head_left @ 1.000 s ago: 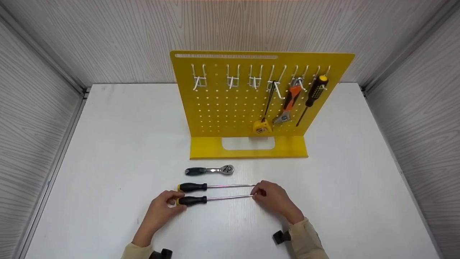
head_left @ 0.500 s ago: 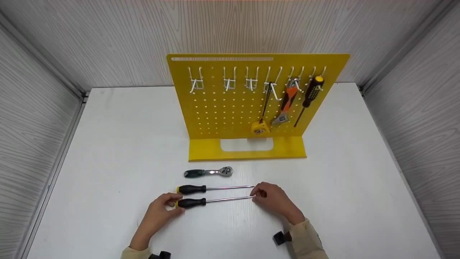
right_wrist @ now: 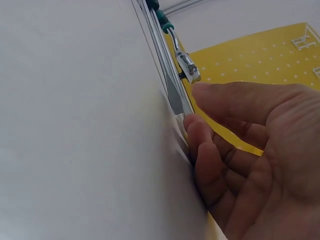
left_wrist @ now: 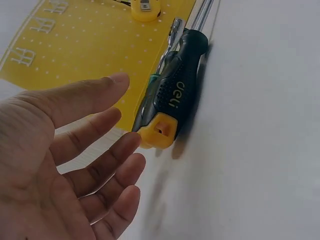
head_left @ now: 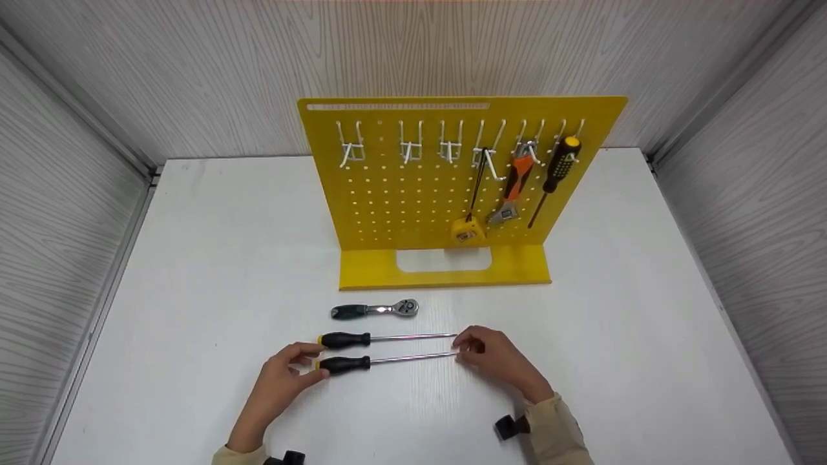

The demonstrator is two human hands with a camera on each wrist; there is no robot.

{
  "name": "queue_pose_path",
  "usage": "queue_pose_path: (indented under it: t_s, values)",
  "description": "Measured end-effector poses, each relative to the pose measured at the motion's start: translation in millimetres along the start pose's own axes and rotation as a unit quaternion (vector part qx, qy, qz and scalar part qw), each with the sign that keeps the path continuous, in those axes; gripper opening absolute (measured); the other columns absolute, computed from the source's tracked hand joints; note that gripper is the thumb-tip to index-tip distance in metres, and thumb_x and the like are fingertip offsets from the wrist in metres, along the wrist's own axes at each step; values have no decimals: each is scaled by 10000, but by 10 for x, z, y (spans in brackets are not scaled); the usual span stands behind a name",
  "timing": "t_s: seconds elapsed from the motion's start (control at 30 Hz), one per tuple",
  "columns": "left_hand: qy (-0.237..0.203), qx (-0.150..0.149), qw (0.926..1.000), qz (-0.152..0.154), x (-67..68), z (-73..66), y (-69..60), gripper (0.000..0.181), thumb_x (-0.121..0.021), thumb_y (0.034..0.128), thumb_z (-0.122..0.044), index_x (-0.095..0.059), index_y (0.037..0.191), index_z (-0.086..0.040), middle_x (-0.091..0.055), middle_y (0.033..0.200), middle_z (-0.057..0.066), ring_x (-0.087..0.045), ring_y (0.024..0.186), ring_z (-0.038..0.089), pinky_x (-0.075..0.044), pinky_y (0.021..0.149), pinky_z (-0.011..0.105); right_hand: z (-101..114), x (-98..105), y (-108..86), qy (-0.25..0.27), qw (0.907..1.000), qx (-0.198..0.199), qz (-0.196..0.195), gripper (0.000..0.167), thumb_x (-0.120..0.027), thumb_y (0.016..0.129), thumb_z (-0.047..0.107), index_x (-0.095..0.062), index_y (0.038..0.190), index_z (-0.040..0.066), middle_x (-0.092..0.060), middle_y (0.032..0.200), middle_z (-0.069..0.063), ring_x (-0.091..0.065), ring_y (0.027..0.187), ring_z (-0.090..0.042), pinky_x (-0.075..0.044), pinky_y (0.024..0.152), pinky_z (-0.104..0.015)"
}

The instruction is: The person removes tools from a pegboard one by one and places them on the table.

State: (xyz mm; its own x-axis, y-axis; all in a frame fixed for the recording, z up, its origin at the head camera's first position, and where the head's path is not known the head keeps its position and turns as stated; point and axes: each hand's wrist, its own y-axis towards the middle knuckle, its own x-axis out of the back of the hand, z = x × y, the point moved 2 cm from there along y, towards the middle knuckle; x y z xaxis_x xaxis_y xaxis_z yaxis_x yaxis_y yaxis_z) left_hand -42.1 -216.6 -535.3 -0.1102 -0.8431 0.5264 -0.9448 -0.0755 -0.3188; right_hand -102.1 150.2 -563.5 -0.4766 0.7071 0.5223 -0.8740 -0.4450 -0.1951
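Observation:
Two black-handled screwdrivers with yellow end caps lie side by side on the table, shafts pointing right: the farther screwdriver [head_left: 345, 340] and the nearer screwdriver [head_left: 344, 365]. My left hand [head_left: 279, 381] is at their capped ends, thumb and fingers spread apart; in the left wrist view a fingertip is beside the yellow cap [left_wrist: 159, 131]. My right hand [head_left: 501, 361] is at the shaft tips with loosely bent fingers. A flat blade tip [right_wrist: 176, 100] shows close to those fingers in the right wrist view, with a gap between thumb and fingers. Whether they touch it I cannot tell.
A ratchet wrench [head_left: 375, 309] lies beyond the screwdrivers. Behind it stands a yellow pegboard [head_left: 400, 194] with white hooks. From it hang a tape measure [head_left: 468, 230], an orange adjustable wrench [head_left: 518, 177] and another screwdriver [head_left: 561, 165].
My left hand has drawn slightly left, its fingers spreading off the handle ends. My right hand has shifted slightly right and its fingers have loosened. The head view has tilted a little.

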Motion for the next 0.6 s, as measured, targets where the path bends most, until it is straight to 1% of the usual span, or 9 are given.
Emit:
queue_pose_path:
  t_s: [0.1,0.23,0.33,0.47,0.6]
  values:
    - [-83,-26,9999,-111,27,-53,2,374,-795,783,-185,-678,1131,-115,-674,1107,29,-579,1001,161,-444,828,288,-5,40,-24,60,9998,-53,-172,121,-667,900,149,-680,1017,174,-642,898,33,-531,787,-90,-445,711,-203]
    - [-334,-68,9988,-344,77,-107,10,374,-772,813,-174,-661,1166,-119,-669,1153,36,-585,1011,161,-451,827,252,-13,101,-54,202,9986,-141,-470,139,-657,910,155,-666,1049,141,-649,924,-8,-540,781,-103,-458,692,-199]
    - [-487,-192,9974,-497,108,-143,23,387,-759,825,-147,-647,1194,-108,-665,1160,57,-592,996,158,-457,813,226,-29,155,-74,354,9971,-212,-634,169,-658,911,155,-650,1077,121,-641,941,-46,-545,764,-112,-469,669,-199]
    - [-643,-387,9951,-650,136,-187,35,409,-754,829,-125,-631,1217,-82,-659,1144,96,-594,958,122,-465,799,211,-54,222,-99,621,9941,-350,-818,218,-653,916,159,-629,1127,111,-637,971,-74,-553,767,-118,-481,669,-205]
    - [-708,-538,9931,-761,153,-242,54,417,-752,836,-150,-625,1227,-80,-656,1142,112,-581,921,61,-467,792,204,-73,279,-100,823,9900,-479,-1040,263,-648,925,202,-615,1166,102,-640,1018,-79,-568,822,-133,-490,700,-212]
